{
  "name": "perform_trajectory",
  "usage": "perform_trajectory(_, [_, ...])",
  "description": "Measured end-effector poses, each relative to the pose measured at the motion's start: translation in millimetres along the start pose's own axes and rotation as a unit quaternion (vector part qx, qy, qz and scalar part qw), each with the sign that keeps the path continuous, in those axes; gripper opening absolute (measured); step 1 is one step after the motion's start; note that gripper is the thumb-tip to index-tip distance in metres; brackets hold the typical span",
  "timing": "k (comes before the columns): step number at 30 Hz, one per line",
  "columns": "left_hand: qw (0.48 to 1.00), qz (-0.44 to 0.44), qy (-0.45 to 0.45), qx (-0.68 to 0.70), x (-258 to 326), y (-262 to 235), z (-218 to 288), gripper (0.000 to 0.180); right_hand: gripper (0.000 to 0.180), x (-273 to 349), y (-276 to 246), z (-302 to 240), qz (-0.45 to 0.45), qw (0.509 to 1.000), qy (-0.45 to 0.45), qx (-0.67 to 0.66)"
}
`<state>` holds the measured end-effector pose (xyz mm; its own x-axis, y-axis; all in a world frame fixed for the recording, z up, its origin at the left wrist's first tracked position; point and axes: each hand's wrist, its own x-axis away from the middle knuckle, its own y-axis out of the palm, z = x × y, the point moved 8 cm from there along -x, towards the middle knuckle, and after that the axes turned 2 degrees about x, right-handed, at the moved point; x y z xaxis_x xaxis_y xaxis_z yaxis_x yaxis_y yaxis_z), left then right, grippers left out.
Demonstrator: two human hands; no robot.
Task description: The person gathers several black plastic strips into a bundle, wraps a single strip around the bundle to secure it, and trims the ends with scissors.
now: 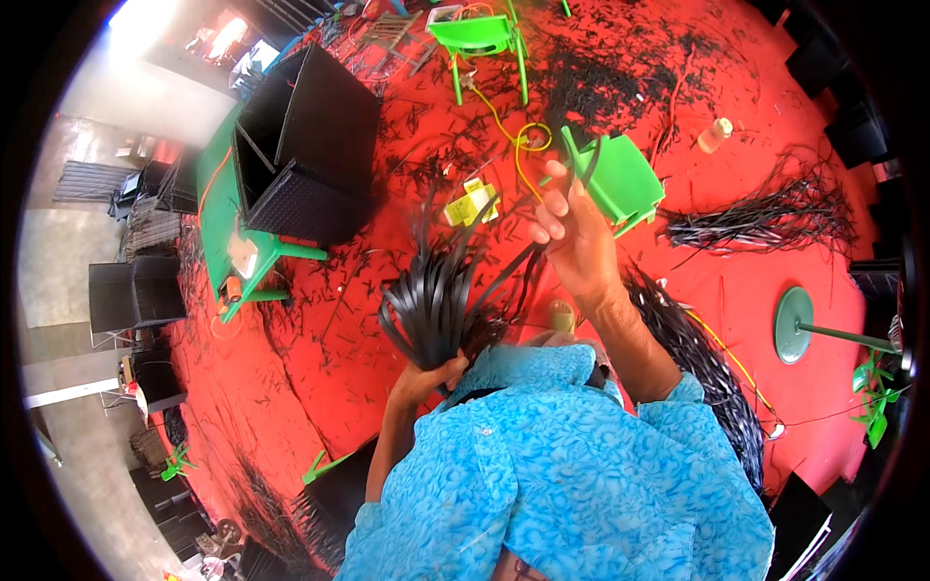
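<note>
My left hand (433,376) is closed round the lower end of a thick bunch of flat black strips (426,308). The strips fan upward and bend over at their tops. Raised to the right of the bunch, my right hand (573,228) has its fingers curled. A dark strip (593,163) rises past its fingertips, and more strips (526,266) run from beside its palm toward the bunch. The exact grip of the right fingers is partly blurred.
Black strip scraps (620,87) litter the red floor (717,276). A black woven box (325,136) rests on a green table (218,194). Near my right hand stands a green plastic chair (620,179). Long strip bundles (765,221) lie at right, with a yellow cord (722,344) below.
</note>
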<state>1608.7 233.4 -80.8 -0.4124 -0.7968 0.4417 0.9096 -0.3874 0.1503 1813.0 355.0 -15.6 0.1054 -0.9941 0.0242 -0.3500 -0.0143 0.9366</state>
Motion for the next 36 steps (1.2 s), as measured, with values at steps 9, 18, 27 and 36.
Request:
perform_trajectory(9, [0.999, 0.008, 0.010, 0.051, 3, -8, -13, 0.024, 0.030, 14, 36, -19, -0.051, 0.987, -0.032, 0.151])
perform_trajectory(18, [0.960, 0.123, 0.094, 0.231, -2, -22, 31, 0.027, 0.022, 12, 39, -39, -0.063, 0.981, -0.032, 0.181])
perform_trajectory(27, [0.889, 0.187, 0.236, 0.344, -5, -68, 51, 0.018, 0.023, 32, 38, -84, 0.093, 0.855, -0.164, 0.484])
perform_trajectory(36, [0.898, 0.096, 0.206, 0.378, -5, -23, 95, 0.030, 0.019, 35, 61, 54, -0.139, 0.751, 0.029, 0.645])
